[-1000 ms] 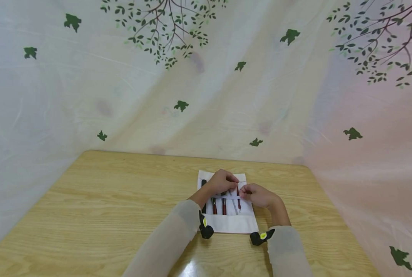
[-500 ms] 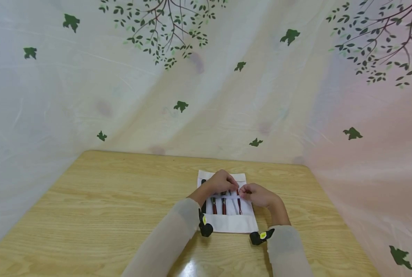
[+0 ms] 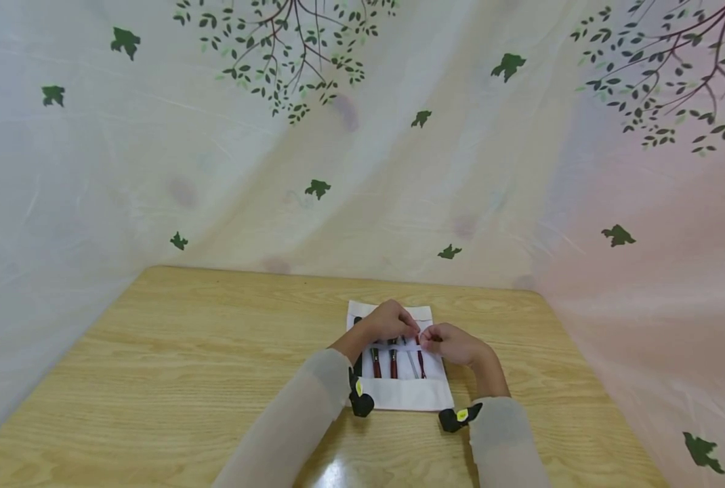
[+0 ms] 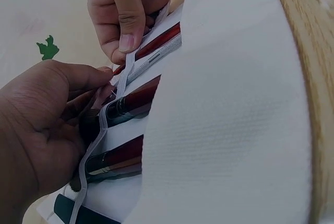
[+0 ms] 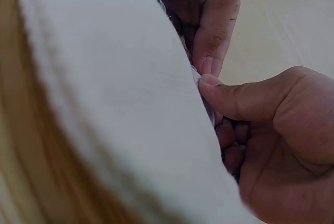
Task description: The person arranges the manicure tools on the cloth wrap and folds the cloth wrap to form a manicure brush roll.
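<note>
Over a wood-grain table [image 3: 155, 379] before a leaf-printed sheet [image 3: 246, 169], the left hand [image 3: 390, 320] pinches a red tool [image 4: 160, 39], the right hand [image 3: 452, 343] white elastic [image 4: 124, 75].

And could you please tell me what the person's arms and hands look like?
They wear pale beige long sleeves and, at each wrist, a black device with a yellow patch. The left hand and right hand are ungloved.

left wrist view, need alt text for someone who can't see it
A left hand pinches the tip of a slim red tool, while the right hand pinches a white elastic band crossing it. Beside it, a silver tool and two dark red brushes run into a white cloth pocket on a wooden table.
</note>
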Motion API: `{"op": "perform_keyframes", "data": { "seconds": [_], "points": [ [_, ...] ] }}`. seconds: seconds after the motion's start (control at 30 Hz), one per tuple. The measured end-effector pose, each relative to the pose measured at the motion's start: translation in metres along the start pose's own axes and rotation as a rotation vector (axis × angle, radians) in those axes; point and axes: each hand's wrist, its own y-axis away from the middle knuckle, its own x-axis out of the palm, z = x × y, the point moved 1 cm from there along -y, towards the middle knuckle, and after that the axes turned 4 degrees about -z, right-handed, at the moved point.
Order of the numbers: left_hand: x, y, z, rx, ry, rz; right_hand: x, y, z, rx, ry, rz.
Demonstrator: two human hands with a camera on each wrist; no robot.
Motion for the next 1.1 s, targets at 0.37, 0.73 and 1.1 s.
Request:
{"op": "perform_keyframes", "data": {
  "seconds": [0.37,0.73,1.1],
  "points": [
    [-0.002,0.002,0.007,0.015,0.047,-0.13,0.001,0.001,-0.002,-0.002,0.018,-0.001],
    [-0.033,0.012,0.019,0.09,-0.023,-0.2,0.001,0.001,-0.003,-0.005,0.052,-0.008],
    [-0.062,0.029,0.04,0.26,-0.28,-0.117,-0.001,0.006,-0.002,0.026,0.055,-0.016]
  ]
}}
